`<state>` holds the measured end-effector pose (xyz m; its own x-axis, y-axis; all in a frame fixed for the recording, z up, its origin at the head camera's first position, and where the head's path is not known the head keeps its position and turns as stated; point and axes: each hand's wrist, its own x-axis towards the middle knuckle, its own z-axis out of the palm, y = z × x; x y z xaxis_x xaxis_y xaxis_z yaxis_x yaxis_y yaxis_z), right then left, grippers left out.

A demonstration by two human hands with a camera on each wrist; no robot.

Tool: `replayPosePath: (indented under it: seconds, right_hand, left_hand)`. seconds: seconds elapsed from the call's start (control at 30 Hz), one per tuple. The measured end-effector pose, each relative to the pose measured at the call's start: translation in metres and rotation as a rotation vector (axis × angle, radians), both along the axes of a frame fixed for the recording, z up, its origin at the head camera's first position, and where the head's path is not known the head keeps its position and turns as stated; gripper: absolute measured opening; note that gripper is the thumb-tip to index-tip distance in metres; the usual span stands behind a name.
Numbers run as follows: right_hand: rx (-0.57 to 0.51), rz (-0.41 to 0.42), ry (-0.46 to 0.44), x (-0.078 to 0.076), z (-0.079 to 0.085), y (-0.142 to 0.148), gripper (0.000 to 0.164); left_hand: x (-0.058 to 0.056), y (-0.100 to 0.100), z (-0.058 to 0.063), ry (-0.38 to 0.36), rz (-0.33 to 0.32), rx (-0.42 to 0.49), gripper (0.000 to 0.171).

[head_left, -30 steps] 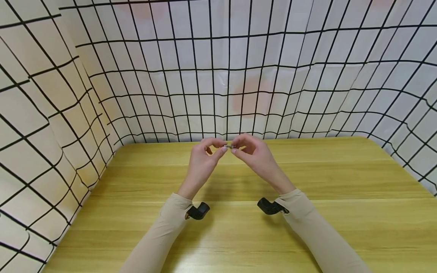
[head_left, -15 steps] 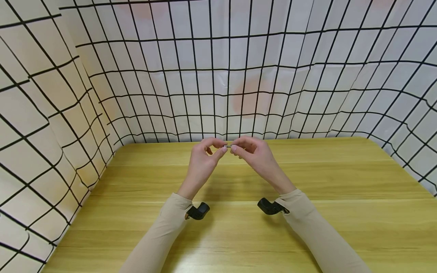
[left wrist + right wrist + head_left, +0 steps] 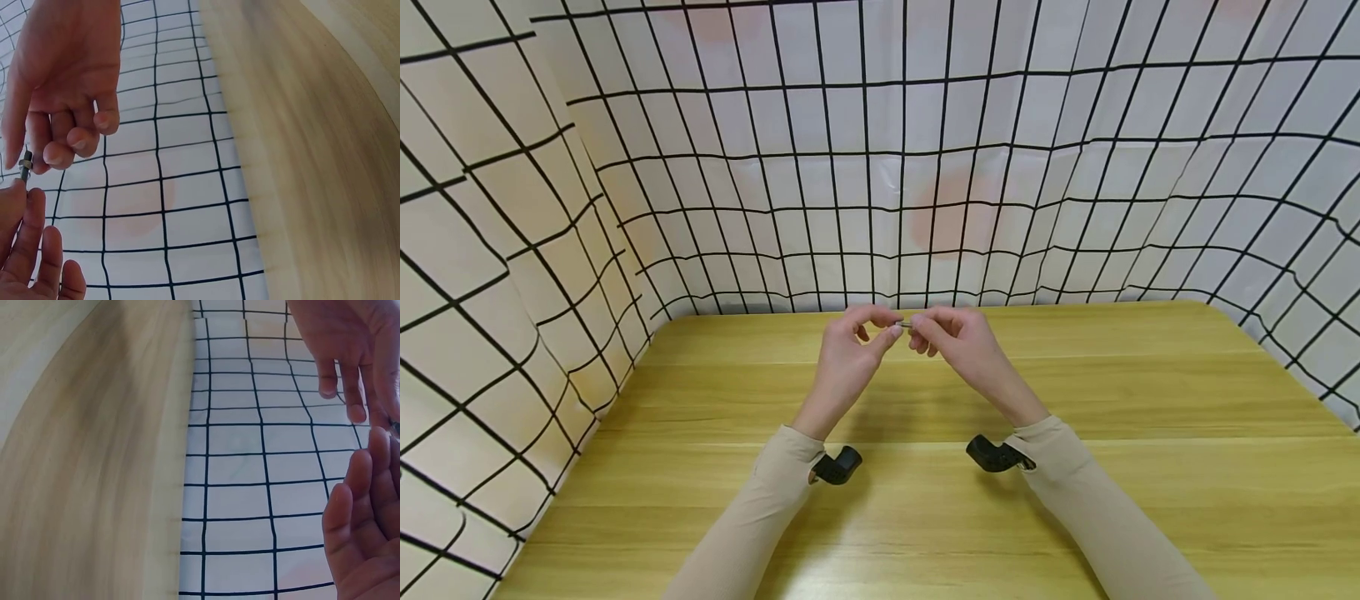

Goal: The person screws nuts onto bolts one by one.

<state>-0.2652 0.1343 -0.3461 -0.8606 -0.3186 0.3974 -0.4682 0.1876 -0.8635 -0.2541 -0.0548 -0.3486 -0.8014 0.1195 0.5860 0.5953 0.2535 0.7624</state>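
A small metal bolt (image 3: 905,324) is held up between both hands, above the far part of the table. My left hand (image 3: 844,360) pinches one end of it between thumb and index finger. A nut (image 3: 25,164) sits around the shank near the other end, seen in the left wrist view. My right hand (image 3: 972,354) has its thumb and index finger at that nut, its other fingers curled loosely below. In the right wrist view only a sliver of the bolt shows at the edge, between the fingertips.
The wooden table (image 3: 1112,500) spreads beneath both forearms. A white sheet with a black grid (image 3: 880,183) stands behind the table and along its sides. Black wrist devices (image 3: 838,465) sit at both beige sleeve cuffs.
My right thumb and index finger have shifted over the nut, and the right hand has rolled slightly, its lower fingers now showing below. The left hand stays nearly still, keeping the bolt.
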Motion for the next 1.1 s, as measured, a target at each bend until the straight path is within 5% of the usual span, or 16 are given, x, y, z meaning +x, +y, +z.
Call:
replayPosePath:
  seconds: [0.37,0.63,1.1]
  right_hand:
    - [0.11,-0.03,0.03,0.001,0.002,0.0,0.025]
    - [0.051,-0.007,0.118,0.02,0.02,-0.006,0.018]
    - [0.041,-0.061,0.001,0.027,0.026,-0.006,0.017]
  left_hand:
    - [0.0,-0.003,0.001,-0.007,0.016,0.008,0.008]
    - [-0.001,-0.002,0.001,-0.004,0.017,0.006,0.006]
    - [-0.001,-0.003,0.001,-0.001,0.0,0.001,0.007]
